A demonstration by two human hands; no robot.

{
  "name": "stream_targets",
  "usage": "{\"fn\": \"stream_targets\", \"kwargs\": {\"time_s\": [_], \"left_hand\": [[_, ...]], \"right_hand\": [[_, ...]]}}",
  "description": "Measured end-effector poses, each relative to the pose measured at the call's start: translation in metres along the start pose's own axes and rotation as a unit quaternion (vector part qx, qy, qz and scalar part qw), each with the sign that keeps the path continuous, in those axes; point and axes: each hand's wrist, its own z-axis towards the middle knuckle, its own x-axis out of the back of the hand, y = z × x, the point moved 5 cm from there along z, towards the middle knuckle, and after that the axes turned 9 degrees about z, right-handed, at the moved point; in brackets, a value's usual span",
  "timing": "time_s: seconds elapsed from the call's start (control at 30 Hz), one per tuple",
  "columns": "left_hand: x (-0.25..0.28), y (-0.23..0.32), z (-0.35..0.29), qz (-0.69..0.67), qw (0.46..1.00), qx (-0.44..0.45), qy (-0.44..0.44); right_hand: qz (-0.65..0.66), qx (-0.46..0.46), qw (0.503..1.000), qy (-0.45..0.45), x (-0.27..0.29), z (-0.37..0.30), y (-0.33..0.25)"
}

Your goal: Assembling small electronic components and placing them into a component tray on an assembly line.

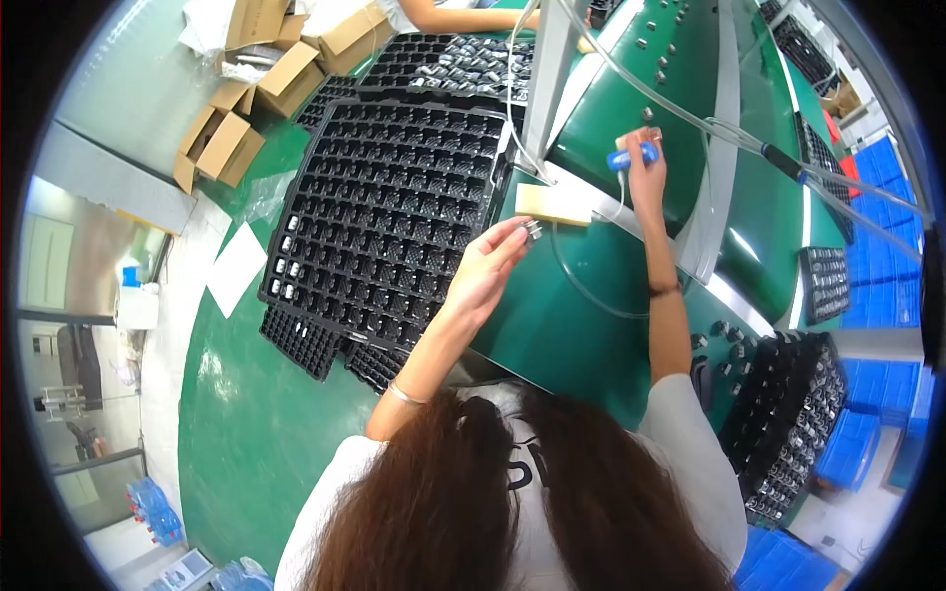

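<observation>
Green bench (537, 345) nearside of the yellow block (552, 205) seems passable, barring a tube (581, 290).

We are viewing a bright scene, glare streaking the green surface (757, 222) at right and dappling the green floor (241, 433), while fisheye distortion is bending edges and outer details are looking soft.

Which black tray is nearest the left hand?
The large tray beside the left hand, with a few pale parts near its lower-left corner; others lie farther off.
</observation>
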Motion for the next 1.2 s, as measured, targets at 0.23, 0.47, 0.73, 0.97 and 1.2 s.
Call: {"fn": "stream_targets", "kwargs": {"time_s": [0.23, 0.47, 0.73, 0.97, 1.2], "left_hand": [[-0.004, 0.005, -0.005, 0.056, 0.998, -0.019, 0.011], [-0.003, 0.009, -0.011, 0.096, 0.994, -0.044, 0.016], [0.01, 0.011, -0.014, 0.062, 0.998, 0.009, 0.02], [0.006, 0.015, -0.015, 0.107, 0.994, -0.008, 0.003], [0.014, 0.007, -0.012, 0.124, 0.992, -0.031, 0.005]], "right_hand": [[0.243, -0.186, 0.941, -0.144, -0.063, -0.111, -0.041], [0.231, -0.137, 0.946, -0.182, -0.082, -0.139, -0.056], [0.338, -0.242, 0.904, -0.105, -0.073, -0.131, -0.053], [0.212, -0.163, 0.952, -0.147, -0.076, -0.136, -0.056], [0.226, -0.156, 0.947, -0.167, -0.088, -0.147, -0.058]]}}
